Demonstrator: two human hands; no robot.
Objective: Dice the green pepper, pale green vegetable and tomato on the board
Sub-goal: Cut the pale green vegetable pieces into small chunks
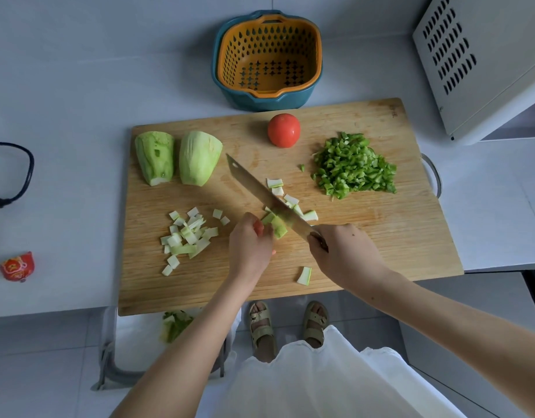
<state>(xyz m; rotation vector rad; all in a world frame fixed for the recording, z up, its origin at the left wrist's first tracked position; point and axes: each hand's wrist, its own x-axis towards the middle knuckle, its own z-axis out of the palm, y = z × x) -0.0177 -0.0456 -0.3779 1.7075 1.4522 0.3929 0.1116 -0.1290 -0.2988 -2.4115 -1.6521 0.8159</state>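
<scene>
On the counter in front of me lies one wooden cutting board [380, 236], and all the task's things sit on it. I count two large pieces of pale green vegetable [199, 158] side by side at its far left corner, cut faces down. One whole tomato [283, 130] stands near the far edge, and one heap of diced green pepper [355, 168] lies to the right, with a single stray pepper bit [302, 167] just beside it. My view shows the left hand [249, 245] with fingers curled, pinching a bundle of pale green strips [276, 224] near the middle of the board. The right hand [344, 251] is wrapped tight around the handle of the one knife [260, 191], whose blade lies across those strips and points away to the left. About five cut cubes [291, 199] lie on the blade's right side. One loose pile of pale dice [187, 236] sits left of the left hand; I cannot count its pieces exactly. One lone piece [304, 276] rests near the front edge. Behind the board stands one orange colander [236, 55] nested in one teal basin [245, 99]. One red packet [17, 267] and one black cable [25, 170] are at the far left, and one vented appliance [486, 55] is at the right.
</scene>
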